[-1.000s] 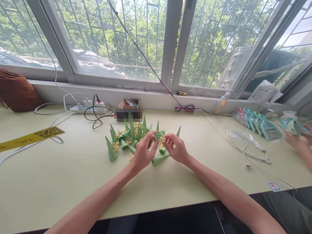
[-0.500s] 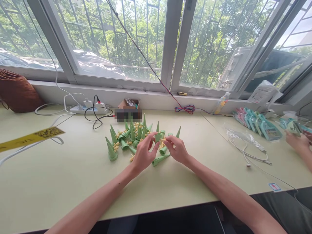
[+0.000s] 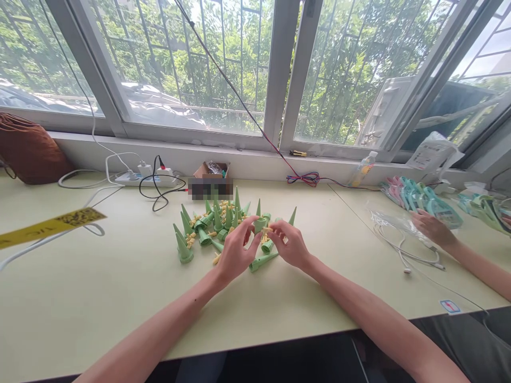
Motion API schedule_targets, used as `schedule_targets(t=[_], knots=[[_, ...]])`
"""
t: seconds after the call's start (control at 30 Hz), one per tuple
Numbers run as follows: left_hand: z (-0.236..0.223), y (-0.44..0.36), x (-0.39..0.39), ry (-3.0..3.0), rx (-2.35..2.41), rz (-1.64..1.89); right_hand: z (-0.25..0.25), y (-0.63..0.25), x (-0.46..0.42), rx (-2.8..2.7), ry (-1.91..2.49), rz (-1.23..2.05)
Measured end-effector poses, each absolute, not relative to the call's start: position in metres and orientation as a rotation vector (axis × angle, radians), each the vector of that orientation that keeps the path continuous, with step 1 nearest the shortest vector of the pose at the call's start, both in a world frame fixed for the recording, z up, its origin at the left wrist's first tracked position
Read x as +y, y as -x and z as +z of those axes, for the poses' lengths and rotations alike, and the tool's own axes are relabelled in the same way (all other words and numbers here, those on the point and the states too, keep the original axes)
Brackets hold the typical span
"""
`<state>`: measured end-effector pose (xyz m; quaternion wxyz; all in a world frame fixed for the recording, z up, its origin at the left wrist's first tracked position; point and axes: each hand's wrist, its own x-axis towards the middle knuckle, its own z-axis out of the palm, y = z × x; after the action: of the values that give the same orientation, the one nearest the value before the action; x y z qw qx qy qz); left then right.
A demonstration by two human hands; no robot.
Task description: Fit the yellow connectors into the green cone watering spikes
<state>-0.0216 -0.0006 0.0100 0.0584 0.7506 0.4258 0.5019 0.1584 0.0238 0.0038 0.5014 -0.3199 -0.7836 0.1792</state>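
My left hand [image 3: 240,242] grips a green plastic cone part [image 3: 259,224] between thumb and fingers, its round end turned up. Beside it, my right hand [image 3: 290,243] pinches a small yellow plastic piece [image 3: 266,230] close to the green part; whether the two touch I cannot tell. Just beneath my hands lies a green cone [image 3: 261,261] on its side. Around and behind them spreads a cluster of green cones, some upright like the cone [image 3: 184,251] at the left, with small yellow pieces [image 3: 216,259] scattered among them.
At the right, a co-worker's hand [image 3: 433,229] reaches to bagged teal and pink plastic items [image 3: 423,202]. White cables [image 3: 399,250] lie nearby. Along the back are a power strip [image 3: 147,180], a small cardboard box [image 3: 211,169], coiled wire [image 3: 303,179] and a bottle [image 3: 364,167].
My hands stay almost where they were, still on the green part and yellow piece. At the right, a co-worker's hand has come further in over the teal items.
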Motion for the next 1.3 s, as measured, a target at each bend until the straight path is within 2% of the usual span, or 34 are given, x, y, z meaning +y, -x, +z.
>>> schedule_targets(t=[0.43,0.87,1.3], knots=[[0.0086,0.0219,-0.0003,-2.286,1.242,1.511,-0.0006,-0.1602,0.0290,-1.937,0.779,0.348],[0.0114,0.0218,-0.0006,-2.284,1.276,1.526,0.0016,-0.1586,0.0251,-1.881,0.747,0.476],[0.0093,0.0217,-0.0005,-2.264,1.256,1.506,-0.0016,-0.1592,0.0285,-1.901,0.763,0.395]])
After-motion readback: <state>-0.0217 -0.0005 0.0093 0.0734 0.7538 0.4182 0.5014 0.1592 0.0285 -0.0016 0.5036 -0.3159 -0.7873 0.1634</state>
